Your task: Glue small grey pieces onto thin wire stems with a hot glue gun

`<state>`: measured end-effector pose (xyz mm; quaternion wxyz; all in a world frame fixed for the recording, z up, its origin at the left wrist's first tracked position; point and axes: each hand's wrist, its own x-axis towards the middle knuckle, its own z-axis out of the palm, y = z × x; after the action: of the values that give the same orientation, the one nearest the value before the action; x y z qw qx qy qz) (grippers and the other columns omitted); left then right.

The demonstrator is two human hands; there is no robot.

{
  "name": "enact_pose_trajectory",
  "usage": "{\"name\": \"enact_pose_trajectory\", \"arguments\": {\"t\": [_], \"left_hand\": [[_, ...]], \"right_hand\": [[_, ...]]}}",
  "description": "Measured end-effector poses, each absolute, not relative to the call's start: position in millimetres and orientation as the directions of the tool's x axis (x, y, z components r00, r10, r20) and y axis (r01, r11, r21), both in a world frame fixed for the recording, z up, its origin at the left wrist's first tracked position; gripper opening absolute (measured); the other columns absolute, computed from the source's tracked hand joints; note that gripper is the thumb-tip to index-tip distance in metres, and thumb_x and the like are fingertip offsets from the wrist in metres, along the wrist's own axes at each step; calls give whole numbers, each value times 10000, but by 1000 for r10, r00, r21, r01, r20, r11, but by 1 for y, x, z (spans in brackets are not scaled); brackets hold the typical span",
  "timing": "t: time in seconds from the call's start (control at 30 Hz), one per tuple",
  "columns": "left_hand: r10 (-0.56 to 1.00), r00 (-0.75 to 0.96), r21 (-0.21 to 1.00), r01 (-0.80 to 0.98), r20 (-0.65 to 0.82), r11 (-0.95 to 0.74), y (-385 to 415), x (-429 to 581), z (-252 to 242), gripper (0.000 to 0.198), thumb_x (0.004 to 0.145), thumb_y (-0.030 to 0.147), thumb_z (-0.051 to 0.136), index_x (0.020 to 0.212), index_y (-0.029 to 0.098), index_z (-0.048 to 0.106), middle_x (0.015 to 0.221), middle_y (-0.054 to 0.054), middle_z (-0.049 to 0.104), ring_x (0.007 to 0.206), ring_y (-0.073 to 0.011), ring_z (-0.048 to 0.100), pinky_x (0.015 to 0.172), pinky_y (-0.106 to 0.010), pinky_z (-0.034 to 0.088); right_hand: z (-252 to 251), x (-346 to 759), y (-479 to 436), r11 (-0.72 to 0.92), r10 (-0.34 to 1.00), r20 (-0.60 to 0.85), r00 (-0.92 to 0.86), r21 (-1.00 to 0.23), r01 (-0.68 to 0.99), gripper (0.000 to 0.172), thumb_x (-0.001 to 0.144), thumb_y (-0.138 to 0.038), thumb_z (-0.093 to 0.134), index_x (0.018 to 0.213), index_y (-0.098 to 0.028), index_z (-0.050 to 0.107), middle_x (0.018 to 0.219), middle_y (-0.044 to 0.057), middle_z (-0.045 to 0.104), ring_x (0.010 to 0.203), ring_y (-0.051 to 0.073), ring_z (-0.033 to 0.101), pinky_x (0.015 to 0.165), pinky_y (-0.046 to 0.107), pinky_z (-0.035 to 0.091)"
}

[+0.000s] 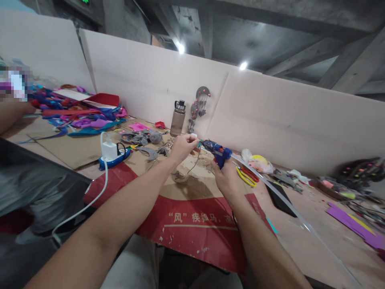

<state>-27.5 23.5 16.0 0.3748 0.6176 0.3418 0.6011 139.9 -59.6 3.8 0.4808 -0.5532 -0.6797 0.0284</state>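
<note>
My right hand (226, 176) is wrapped round the handle of a blue hot glue gun (217, 151), with a long clear glue stick (279, 196) running out of its back end toward the lower right. The nozzle points left and meets the fingertips of my left hand (183, 147). Those fingers are pinched on a thin grey-brown cord (197, 159), which hangs down toward a small grey piece (179, 176) on the cardboard. What sits right at the nozzle tip is too small to make out. A grey crescent-shaped piece (148, 153) lies left of my left hand.
Behind stand a water bottle (177, 119) and a grey hanging ornament (199, 107). At left are a power strip (114, 159) and a colourful fabric heap (87, 112). Yellow-handled scissors (246, 177) and a black phone (280, 198) lie right. Another person's arm (13, 114) is far left.
</note>
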Motion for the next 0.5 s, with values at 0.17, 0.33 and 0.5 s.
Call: {"name": "enact_pose_trajectory", "arguments": {"t": [0.17,0.33,0.5], "left_hand": [[875,51,876,-25,482,-482,24,-27,15,181,783,291,646,806,112,655,697,-64,688,596,-146,687,438,-161,468],[872,56,874,-23,486,-486,23,-27,16,169,788,279,629,805,112,653,696,-65,681,599,-153,689,436,-169,468],[874,58,876,-17,482,-482,23,-27,16,178,781,291,643,791,114,653,689,-63,680,589,-145,685,436,-161,462]], "right_hand": [[2,141,-58,389,768,631,108,-594,704,322,814,-374,553,1070,-178,551,965,126,668,872,273,619,819,416,476],[0,141,-56,349,766,630,131,-578,738,319,823,-373,531,1056,-156,552,940,146,664,863,294,622,790,421,476],[1,142,-56,355,760,637,130,-573,739,317,819,-374,544,1054,-162,551,918,136,662,831,282,618,771,407,476]]}}
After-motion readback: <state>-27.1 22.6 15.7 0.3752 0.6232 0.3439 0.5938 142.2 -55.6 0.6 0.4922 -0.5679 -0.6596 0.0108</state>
